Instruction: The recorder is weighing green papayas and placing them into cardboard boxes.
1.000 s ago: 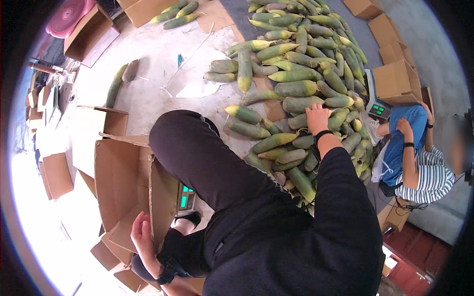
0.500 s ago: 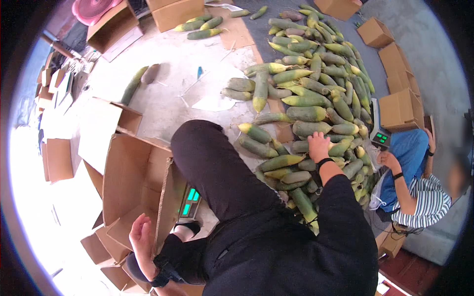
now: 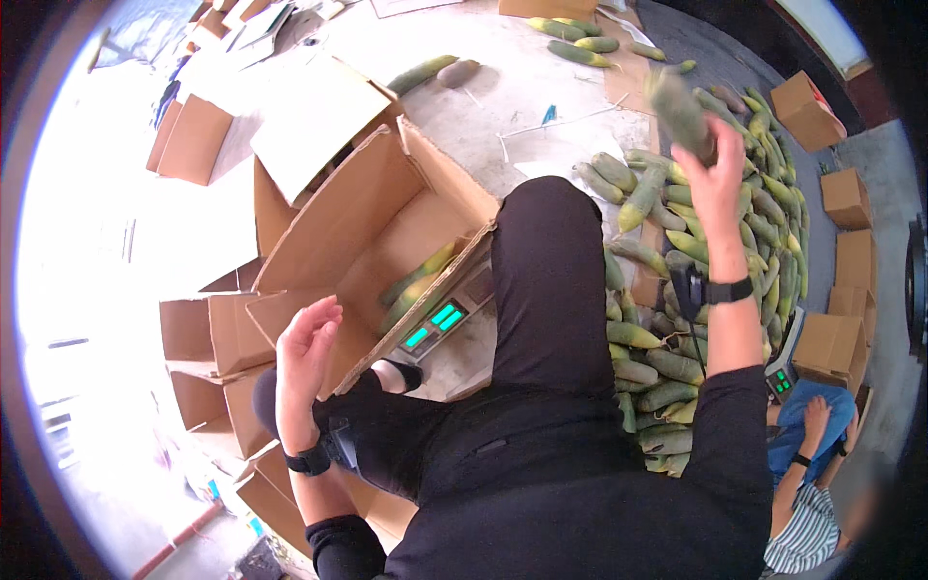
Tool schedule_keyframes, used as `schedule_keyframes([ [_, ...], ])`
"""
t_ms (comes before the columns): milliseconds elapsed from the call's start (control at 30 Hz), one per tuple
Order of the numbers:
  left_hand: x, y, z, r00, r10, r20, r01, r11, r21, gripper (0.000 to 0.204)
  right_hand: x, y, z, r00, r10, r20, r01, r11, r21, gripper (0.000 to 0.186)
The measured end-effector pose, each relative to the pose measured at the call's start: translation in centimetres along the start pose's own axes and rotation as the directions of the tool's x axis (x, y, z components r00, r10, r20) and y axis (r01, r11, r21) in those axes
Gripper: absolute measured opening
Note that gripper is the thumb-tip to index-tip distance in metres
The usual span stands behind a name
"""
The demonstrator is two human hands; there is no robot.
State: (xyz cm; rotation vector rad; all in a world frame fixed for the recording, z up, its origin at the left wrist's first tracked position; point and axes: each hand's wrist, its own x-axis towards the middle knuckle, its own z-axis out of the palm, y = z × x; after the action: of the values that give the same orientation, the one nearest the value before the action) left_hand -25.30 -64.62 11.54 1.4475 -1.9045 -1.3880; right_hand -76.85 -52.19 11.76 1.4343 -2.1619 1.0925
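My right hand (image 3: pixel 717 179) is raised at the upper right, its fingers wrapped round a thick green radish (image 3: pixel 680 114) with a slightly blurred far end. Below and beyond it lies a big heap of green radishes (image 3: pixel 768 208). My left hand (image 3: pixel 307 350) hovers by the near flap of an open cardboard box (image 3: pixel 329 227). Its fingers are stretched out and slightly bent, with nothing in them. A few green radishes (image 3: pixel 411 298) show inside the box, partly hidden by its side wall. Against the box is a scale (image 3: pixel 435 327) with a lit green display.
Several open cartons (image 3: pixel 242 333) stand at the left. Loose green radishes (image 3: pixel 418 74) lie on the pale floor ahead. At the lower right a co-worker in a striped shirt (image 3: pixel 804 532) sits near another scale (image 3: pixel 779 380), with cartons (image 3: pixel 833 346) along the wall.
My right hand has lifted a green radish off the heap and moved up. The view has turned, so the box sits nearer the middle and the radishes inside it show. My left hand remains empty.
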Motion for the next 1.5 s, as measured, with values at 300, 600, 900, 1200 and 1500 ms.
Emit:
schedule_keyframes([
  [300, 0.3, 3.1, -0.7, 0.966, 0.238, -0.099, -0.237, 0.971, 0.024, 0.051, 4.4, -20.4, 8.2, 0.975, 0.052, 0.215, -0.220, 0.109, 0.969, 0.058],
  [600, 0.8, 2.1, 0.6, 0.984, 0.153, 0.089, -0.153, 0.988, -0.005, 0.053, -8.6, -29.9, 13.6, 0.502, 0.133, 0.854, -0.788, -0.336, 0.516, 0.052],
  [900, 2.2, 2.4, 0.0, 0.950, -0.312, -0.029, 0.312, 0.950, -0.024, 0.035, -7.5, -24.7, 8.7, 0.409, -0.327, 0.852, -0.889, 0.066, 0.452, 0.036],
  [1200, 8.5, 2.6, 1.8, 0.979, -0.188, 0.078, 0.150, 0.927, 0.345, 0.033, -5.5, -7.5, 2.4, 0.757, 0.313, 0.573, -0.648, 0.248, 0.720, 0.019],
  [1500, 12.9, -0.5, 5.8, 0.818, -0.386, 0.427, 0.301, 0.919, 0.255, 0.048, -23.3, 10.9, 4.8, 0.564, 0.649, 0.511, -0.592, 0.749, -0.298, 0.024],
])
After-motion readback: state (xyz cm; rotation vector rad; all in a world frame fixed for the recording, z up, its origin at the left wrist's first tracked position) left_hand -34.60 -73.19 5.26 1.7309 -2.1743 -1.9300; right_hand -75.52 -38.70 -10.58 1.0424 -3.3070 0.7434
